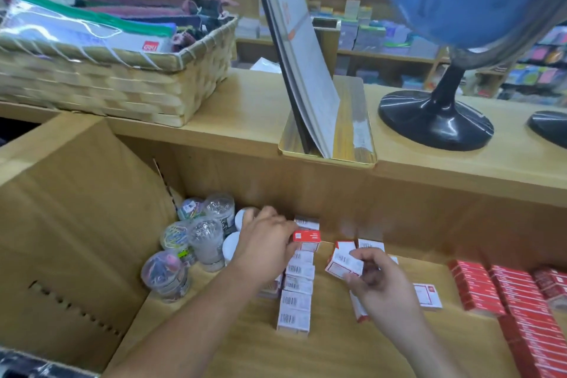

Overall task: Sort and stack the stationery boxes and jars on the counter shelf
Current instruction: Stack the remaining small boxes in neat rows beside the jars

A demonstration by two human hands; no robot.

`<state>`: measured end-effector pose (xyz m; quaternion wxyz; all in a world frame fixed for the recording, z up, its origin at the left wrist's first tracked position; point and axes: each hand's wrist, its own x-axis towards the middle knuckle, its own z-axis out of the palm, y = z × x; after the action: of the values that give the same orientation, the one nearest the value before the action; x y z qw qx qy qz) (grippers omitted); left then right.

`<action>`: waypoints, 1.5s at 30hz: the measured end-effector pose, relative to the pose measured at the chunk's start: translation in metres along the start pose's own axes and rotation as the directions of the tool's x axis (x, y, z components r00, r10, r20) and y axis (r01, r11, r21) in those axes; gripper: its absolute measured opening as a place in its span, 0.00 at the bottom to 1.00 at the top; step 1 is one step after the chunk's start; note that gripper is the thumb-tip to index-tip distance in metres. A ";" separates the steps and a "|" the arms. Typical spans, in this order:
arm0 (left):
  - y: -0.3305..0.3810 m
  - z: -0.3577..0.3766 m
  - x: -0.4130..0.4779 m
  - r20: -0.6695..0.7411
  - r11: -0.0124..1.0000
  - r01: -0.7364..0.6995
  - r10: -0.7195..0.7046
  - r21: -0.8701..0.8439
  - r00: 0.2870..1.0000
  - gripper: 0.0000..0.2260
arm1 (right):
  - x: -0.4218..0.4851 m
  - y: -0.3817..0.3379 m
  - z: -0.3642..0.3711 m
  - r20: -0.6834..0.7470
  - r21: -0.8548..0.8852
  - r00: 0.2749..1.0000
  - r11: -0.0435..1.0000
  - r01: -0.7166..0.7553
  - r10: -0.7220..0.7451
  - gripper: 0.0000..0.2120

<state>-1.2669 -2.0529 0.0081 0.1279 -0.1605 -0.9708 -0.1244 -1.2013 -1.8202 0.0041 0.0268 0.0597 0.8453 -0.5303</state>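
Our left hand [264, 242] grips a red box [306, 236] at the far end of the box row [296, 291] on the shelf [331, 344]; our right hand [383, 285] pinches a white box [342, 265]. Jars [196, 242] stand by the shelf's left edge.

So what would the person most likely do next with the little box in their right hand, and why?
Probably add it to the row of boxes. The right hand pinches a small box just beside that neat row, the left hand is at its far end by a red box, and loose boxes lie nearby.
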 end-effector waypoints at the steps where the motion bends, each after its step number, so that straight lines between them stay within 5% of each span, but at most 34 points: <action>1: 0.000 0.002 -0.001 -0.010 1.000 0.009 -0.008 0.023 1.000 0.11 | 0.003 -0.001 0.003 -0.006 -0.040 1.000 0.999 0.010 -0.010 0.13; 6: 0.000 -0.003 -0.003 -0.066 0.995 0.037 -0.031 0.093 0.997 0.11 | 0.018 -0.021 0.031 0.009 -0.135 0.999 0.990 0.046 -0.046 0.16; 18: -0.007 -0.030 -0.084 -0.175 0.989 0.040 -0.065 -0.142 0.982 0.06 | 0.019 -0.024 0.075 -0.087 -0.184 0.994 0.982 0.044 -0.061 0.13; 21: 0.004 -0.021 -0.103 -0.066 0.956 0.121 -0.144 -0.266 0.987 0.07 | 0.019 -0.017 0.084 -0.110 -0.162 0.993 0.986 0.027 -0.046 0.08; 26: 0.018 -0.007 -0.122 0.169 0.928 0.234 -0.191 -0.290 0.967 0.26 | 0.018 -0.012 0.096 -0.128 -0.154 0.992 0.988 -0.019 -0.001 0.07; 41: 0.016 0.005 -0.133 0.035 0.944 0.189 -0.187 -0.271 0.982 0.25 | 0.004 -0.021 0.090 -0.071 -0.042 0.998 0.999 -0.005 0.002 0.05; 45: 0.017 -0.003 -0.132 -0.012 0.930 0.156 -0.170 -0.332 0.985 0.19 | -0.021 -0.011 0.058 -0.199 -0.011 0.980 1.000 0.017 -0.019 0.09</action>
<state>-1.1393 -2.0752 -0.0235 0.1084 -0.0958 -0.9434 -0.2984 -1.1831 -1.8790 -0.0090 -0.0625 0.1048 0.8467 -0.5178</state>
